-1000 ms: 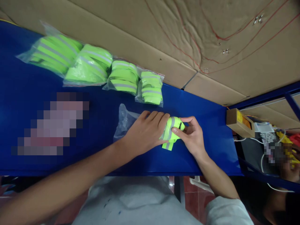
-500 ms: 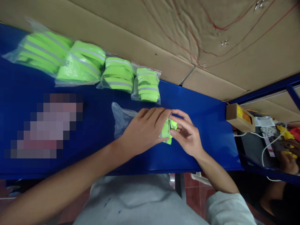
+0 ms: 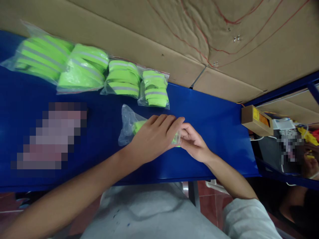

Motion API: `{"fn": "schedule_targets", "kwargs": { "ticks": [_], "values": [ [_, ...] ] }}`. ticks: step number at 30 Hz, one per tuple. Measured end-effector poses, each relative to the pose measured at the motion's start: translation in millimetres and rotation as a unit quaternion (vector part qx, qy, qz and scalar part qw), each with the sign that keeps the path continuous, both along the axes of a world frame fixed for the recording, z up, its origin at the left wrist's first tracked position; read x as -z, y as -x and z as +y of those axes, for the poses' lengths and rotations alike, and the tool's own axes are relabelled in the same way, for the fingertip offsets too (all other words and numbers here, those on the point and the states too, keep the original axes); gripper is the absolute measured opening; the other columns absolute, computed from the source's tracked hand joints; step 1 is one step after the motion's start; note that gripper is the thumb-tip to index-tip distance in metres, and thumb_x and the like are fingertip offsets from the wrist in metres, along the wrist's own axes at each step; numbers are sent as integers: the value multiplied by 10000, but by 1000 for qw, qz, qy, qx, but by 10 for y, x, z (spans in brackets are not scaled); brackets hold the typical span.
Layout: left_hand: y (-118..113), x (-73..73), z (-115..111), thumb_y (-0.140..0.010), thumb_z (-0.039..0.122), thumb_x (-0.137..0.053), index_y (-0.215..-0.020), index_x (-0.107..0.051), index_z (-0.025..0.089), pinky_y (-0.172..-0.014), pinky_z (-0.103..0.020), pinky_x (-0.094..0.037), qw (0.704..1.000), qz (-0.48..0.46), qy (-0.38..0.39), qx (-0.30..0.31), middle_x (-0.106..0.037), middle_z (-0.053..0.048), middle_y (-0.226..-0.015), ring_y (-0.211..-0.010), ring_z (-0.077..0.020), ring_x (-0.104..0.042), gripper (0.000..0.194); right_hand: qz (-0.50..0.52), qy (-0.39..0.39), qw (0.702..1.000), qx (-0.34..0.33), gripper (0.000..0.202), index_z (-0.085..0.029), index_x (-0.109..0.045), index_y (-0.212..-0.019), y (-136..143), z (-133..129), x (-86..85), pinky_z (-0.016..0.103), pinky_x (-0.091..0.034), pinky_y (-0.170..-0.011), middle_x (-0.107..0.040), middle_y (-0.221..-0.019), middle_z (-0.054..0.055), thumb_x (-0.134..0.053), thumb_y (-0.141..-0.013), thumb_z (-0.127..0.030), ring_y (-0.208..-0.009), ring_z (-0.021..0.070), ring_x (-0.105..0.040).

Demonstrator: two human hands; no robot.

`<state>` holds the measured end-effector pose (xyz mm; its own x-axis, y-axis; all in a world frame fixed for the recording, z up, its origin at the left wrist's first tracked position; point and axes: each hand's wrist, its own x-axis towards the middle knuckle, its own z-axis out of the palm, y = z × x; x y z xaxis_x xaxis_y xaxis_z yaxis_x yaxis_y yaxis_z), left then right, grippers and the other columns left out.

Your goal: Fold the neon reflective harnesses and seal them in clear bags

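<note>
Strap [image 3: 138, 126] — bagged, partly beneath the left fingers [image 3: 175, 126]

The top [image 3: 154, 212], at the bottom centre of the frame, is pale grey-blue cloth, loose and softly creased. Small dark marks, at least one of them blue, dot its front left of centre. At the lower right, the right sleeve [image 3: 249, 215] is the same pale colour, wide and rumpled, leaving the forearm bare. The left hand [image 3: 157, 137] and right hand [image 3: 194, 142] are bare, with slim fingers.
</note>
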<state>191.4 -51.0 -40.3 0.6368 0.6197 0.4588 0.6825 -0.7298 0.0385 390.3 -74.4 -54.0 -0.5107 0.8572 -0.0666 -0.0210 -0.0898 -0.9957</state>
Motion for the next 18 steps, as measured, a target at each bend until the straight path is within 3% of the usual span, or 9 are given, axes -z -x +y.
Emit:
{"fn": "schedule_targets", "kwargs": {
  "ticks": [4, 8, 11, 13, 16, 18],
  "values": [
    [3, -37, 14, -862, 500, -778, -1430, -503, 131, -885, -413, -517, 999, 17, 23, 26, -660, -171, -1269, -1103, -325, -653, 731, 29, 21, 998, 56, 403, -308, -479, -1199, 25, 34, 35, 365, -602, -829, -643, -1236, 43, -704, -869, -362, -979, 188, -697],
    [95, -74, 24, -819, 442, -834, -1553, -371, 196, -1043, -443, -487, 997, 3, 48, 57, -567, -183, -1437, -1272, -342, -593, 902, 39, 15, 991, 126, 381, -289, -456, -1056, 15, 76, -19, 361, -602, -833, -625, -1205, 33, -714, -776, -295, -1082, 215, -686],
    [156, -55, 35, -866, 297, -776, -1582, -336, 221, -992, -427, -523, 998, 3, 31, 50, -596, -159, -1407, -1221, -323, -631, 843, 22, -16, 995, 97, 300, -279, -453, -1007, -35, 80, -74, 352, -604, -854, -622, -1160, 28, -701, -838, -280, -1097, 205, -690],
    [168, -35, 46, -887, 248, -729, -1553, -388, 227, -913, -413, -554, 998, 5, 22, 51, -651, -130, -1324, -1132, -306, -671, 748, -19, -64, 996, 59, 229, -282, -493, -1075, -78, 69, -116, 364, -599, -910, -629, -1177, 35, -661, -919, -278, -1118, 195, -689],
    [162, -29, 59, -928, 295, -679, -1479, -482, 216, -916, -402, -568, 997, -51, 35, 39, -677, -116, -1284, -1118, -285, -684, 591, -97, -157, 980, 73, 297, -282, -546, -1210, -151, 62, -191, 399, -535, -1068, -640, -1255, 48, -683, -947, -261, -1219, 195, -646],
    [155, -38, 60, -950, 353, -657, -1452, -505, 200, -969, -392, -563, 993, -105, 49, 28, -677, -121, -1287, -1157, -271, -676, 547, -159, -192, 965, 84, 267, -267, -612, -1183, -194, 69, -236, 372, -546, -1018, -689, -1164, 34, -720, -939, -278, -1111, 180, -677]
  ]
}}
